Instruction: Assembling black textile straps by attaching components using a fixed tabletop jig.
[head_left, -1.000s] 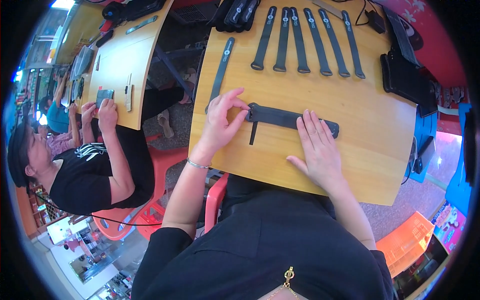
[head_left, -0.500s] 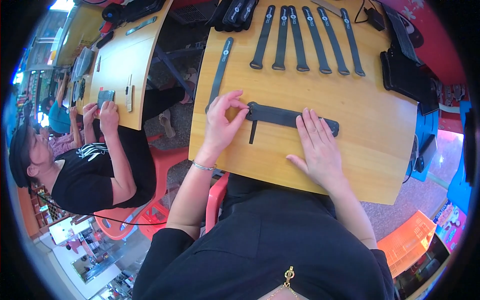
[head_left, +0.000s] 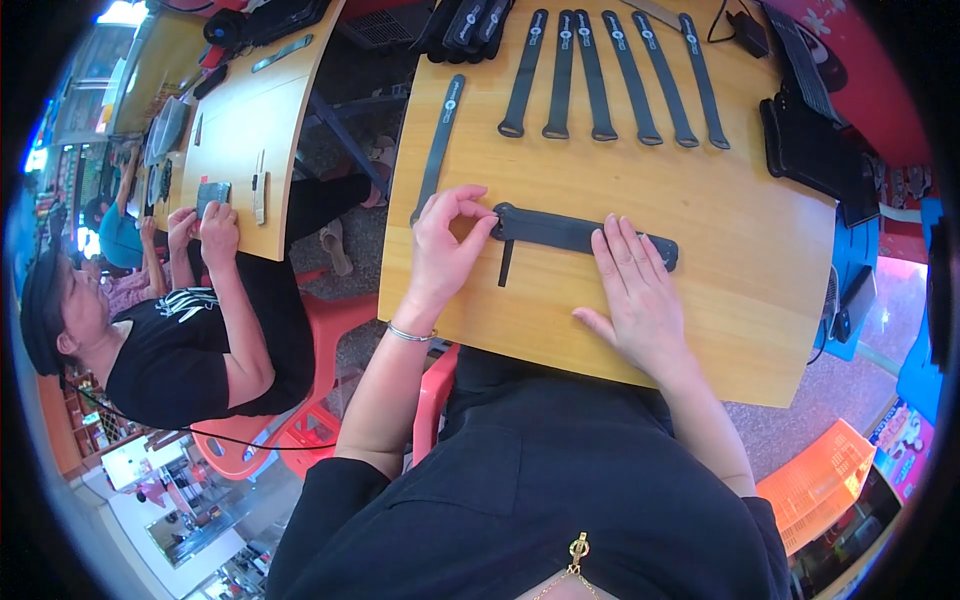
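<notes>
A wide black strap (head_left: 555, 230) lies crosswise on the wooden table in front of me. With thumb and index finger, my left hand (head_left: 447, 240) pinches the strap's left end. My right hand (head_left: 637, 290) rests flat over its right part, fingers stretched out, and the rounded right tip sticks out beyond them. A narrow dark tab (head_left: 506, 264) hangs toward me from the left end. Left of my left hand, a single dark strap (head_left: 440, 145) with a white print lies lengthwise, its lower end close to my fingers.
Several similar straps (head_left: 593, 80) lie in a row at the table's far side. A stack of black straps (head_left: 470, 25) sits at the far left, a black case (head_left: 810, 150) at the right edge. A co-worker (head_left: 150, 330) handles a dark piece at another table (head_left: 235, 130).
</notes>
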